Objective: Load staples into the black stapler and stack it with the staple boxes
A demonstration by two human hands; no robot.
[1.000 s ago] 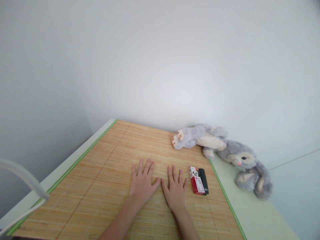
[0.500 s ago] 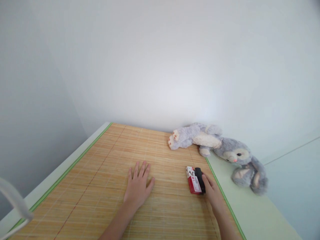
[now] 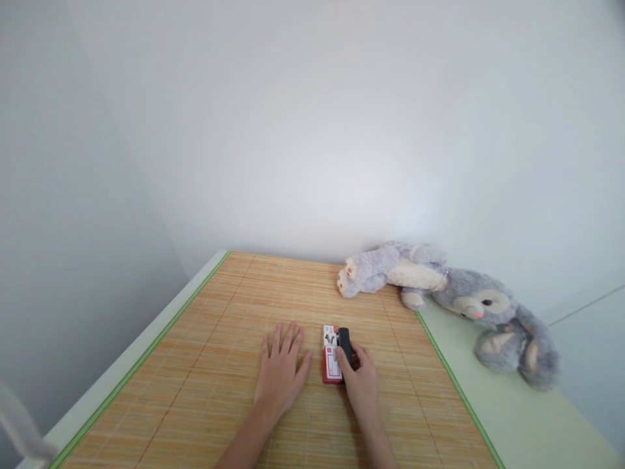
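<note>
Centrally, one red box [image 3: 331, 359] and one black bar [image 3: 344, 337] lie touching on the mat [image 3: 215, 365]. The right hand [image 3: 362, 385] rests its fingers on both, though I cannot tell whether it grips them. The left hand [image 3: 280, 376] lies flat, spread and empty. One plush rabbit [image 3: 459, 293] sprawls beyond.

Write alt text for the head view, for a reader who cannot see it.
The right hand touches a red box and a black object beside it on a bamboo mat; the left hand lies flat alongside. A grey plush rabbit lies at the mat's far right edge.
</note>
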